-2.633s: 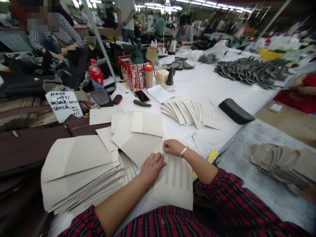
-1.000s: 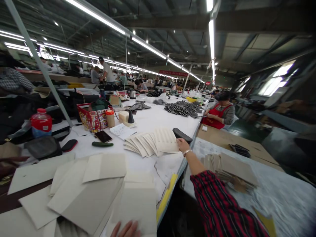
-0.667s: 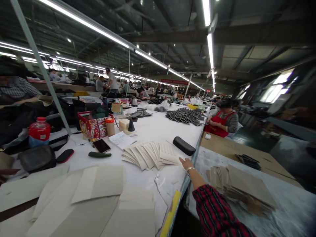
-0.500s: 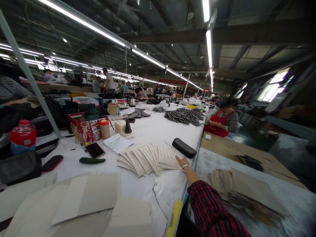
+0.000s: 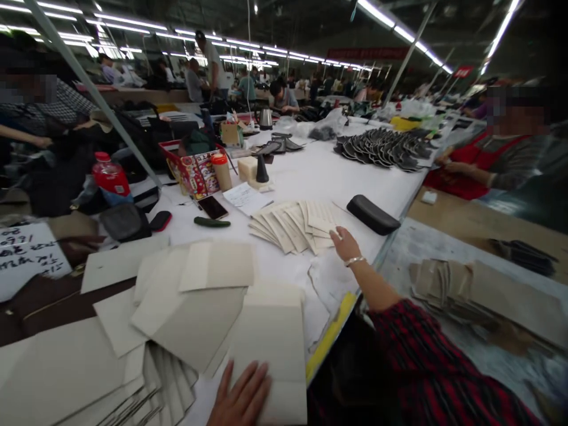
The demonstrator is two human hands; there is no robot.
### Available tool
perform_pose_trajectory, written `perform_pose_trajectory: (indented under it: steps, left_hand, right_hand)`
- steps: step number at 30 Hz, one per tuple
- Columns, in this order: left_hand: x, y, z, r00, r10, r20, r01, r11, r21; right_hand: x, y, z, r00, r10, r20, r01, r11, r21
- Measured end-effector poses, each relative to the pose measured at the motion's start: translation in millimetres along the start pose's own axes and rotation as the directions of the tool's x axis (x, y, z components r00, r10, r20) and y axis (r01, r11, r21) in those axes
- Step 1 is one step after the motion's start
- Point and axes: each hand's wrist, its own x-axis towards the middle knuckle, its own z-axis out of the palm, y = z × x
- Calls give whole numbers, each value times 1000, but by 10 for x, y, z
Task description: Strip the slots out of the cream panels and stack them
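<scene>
My left hand [image 5: 244, 393] lies flat with its fingers spread on a pale cardboard sheet [image 5: 273, 337] at the near edge of the white table. Further forward, my right hand [image 5: 347, 247] has its fingertips at the right edge of a fan of cream card pieces [image 5: 290, 226]. Its thumb and forefinger look slightly apart, and I see nothing held between them. Several larger pale cardboard sheets [image 5: 190, 319] overlap to the left of my left hand. Just beyond my right hand is a black oblong case [image 5: 373, 214].
A phone [image 5: 213, 207], a dark green cucumber-like object [image 5: 212, 222] and a handwritten paper [image 5: 246, 198] lie beyond the sheets. A red patterned box [image 5: 195, 174] stands behind. More cardboard [image 5: 510, 296] is stacked at right. A co-worker in a red apron [image 5: 470, 165] sits at the far right.
My view has tipped down and turned left. My left hand has come into view on the near cardboard sheet. My right hand stays by the fan of card pieces.
</scene>
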Motion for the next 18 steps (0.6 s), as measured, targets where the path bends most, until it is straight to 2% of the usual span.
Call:
perform_pose_trajectory:
  steps: [2,5,8,10,12,15,18]
  left_hand:
    - [58,-31,-109,1000,21,-9,-21,1000,-7]
    - [133,-49,-180,998,8,56,-7,1000,-13]
    - [148,-52,-227,998,25,63,-25,1000,-9]
    - [194,-74,-263,999,9,35,-7,999,-54]
    - [320,-112,-303,999,-20,35,25,990,-138]
    - [648,-179,-324,995,-35,92,57,966,-252]
    - [1000,-249,-245,970,-9,242,80,955,-284]
  right_hand:
    - [-646,-88,29,986,-151,72,146,987,72]
    - [-1698,-254,120,904,-398,152,379,914,143]
    - [-2435,-393,286,854,-485,186,478,874,85]
    - [-2663,-471,363,850,-498,173,503,864,16]
    - [-2735,-541,374,853,-497,159,508,860,-37]
    - [-2683,-614,302,847,-495,192,510,860,-31]
    - [-2495,-606,243,853,-470,226,473,880,45]
